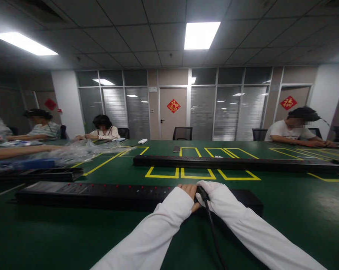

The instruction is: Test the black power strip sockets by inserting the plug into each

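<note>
A long black power strip with a row of small red parts along its top lies across the green table in front of me. My left hand, bare below a white sleeve, is wrapped over the strip, with its thumb on the near side. Right beside it, my right hand wears a white glove and grips a black plug against the strip's top. From this plug a black cable runs down toward me. Whether the plug sits fully in a socket is hidden by my hands.
Another long black power strip lies farther back across yellow tape outlines. At left are clear plastic wrapping, black rails and another person's forearm. A dark phone-like object lies mid-table. Several people sit around the table.
</note>
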{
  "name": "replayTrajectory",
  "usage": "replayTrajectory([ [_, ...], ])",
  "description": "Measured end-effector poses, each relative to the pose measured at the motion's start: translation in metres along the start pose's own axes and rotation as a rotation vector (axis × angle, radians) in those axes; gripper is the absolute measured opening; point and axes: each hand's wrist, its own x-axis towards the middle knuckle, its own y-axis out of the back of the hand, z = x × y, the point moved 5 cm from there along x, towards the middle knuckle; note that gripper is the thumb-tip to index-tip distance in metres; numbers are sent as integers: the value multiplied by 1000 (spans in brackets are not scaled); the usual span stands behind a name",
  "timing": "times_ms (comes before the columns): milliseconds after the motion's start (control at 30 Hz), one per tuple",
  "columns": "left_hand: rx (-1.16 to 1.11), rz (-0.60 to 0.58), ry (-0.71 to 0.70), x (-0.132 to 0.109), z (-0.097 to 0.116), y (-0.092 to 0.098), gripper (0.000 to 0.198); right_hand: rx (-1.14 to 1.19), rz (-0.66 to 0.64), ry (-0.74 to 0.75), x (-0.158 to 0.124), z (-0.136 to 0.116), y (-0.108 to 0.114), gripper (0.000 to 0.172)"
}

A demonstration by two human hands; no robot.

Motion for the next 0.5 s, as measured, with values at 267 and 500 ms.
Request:
replayTrajectory([
  [267,-4,6,1,1,0,-1,45,-9,-9,13,1,7,-8,30],
  [500,9,13,-26,-1,1,-1,46,-41,7,4,1,10,-11,31],
])
